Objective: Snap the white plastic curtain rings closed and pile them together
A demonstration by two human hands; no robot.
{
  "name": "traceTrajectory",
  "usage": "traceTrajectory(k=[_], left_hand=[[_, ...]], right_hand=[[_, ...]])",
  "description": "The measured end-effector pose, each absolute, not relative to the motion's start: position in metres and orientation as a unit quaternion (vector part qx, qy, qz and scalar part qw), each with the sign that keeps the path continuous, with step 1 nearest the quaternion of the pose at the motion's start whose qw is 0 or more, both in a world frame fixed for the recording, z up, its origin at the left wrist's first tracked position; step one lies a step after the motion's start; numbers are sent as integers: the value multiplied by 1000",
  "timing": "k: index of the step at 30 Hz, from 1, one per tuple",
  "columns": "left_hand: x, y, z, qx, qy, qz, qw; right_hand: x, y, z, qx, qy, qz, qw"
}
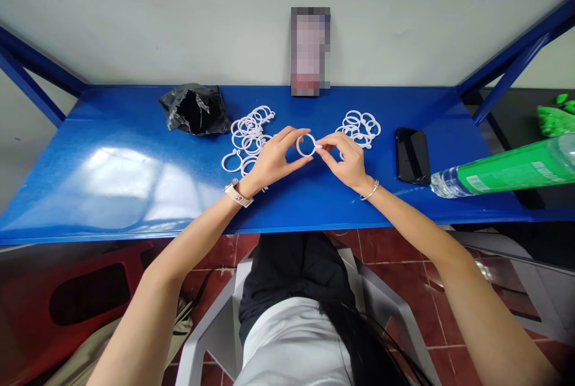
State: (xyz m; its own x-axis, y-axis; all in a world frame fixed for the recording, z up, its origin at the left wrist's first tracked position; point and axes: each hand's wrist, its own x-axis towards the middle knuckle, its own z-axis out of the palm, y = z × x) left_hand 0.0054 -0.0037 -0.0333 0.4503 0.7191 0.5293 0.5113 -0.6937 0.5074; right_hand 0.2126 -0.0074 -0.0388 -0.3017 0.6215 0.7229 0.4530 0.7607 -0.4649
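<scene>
Both hands hold one white plastic ring (pixel 306 145) just above the blue table (pixel 135 158). My left hand (pixel 274 158) pinches its left side between thumb and fingers. My right hand (pixel 345 158) pinches its right side, where a small tab sticks out. A pile of white rings (pixel 249 134) lies behind my left hand. A smaller heap of white rings (pixel 362 125) lies behind my right hand.
A crumpled black plastic bag (pixel 195 109) sits at the back left of the rings. A black phone (pixel 411 154) lies flat on the right. A clear bottle with a green label (pixel 507 170) lies on its side at the right edge. An upright phone (pixel 309 51) leans against the wall.
</scene>
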Motion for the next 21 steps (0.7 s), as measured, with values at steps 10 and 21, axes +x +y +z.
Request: traceTrajectory(k=[10, 21], left_hand=[[11, -5, -42, 837, 343, 380, 195], [11, -6, -34, 790, 343, 408, 302]], right_hand=[[210, -12, -38, -299, -825, 116, 465], [211, -12, -36, -336, -806, 119, 473]])
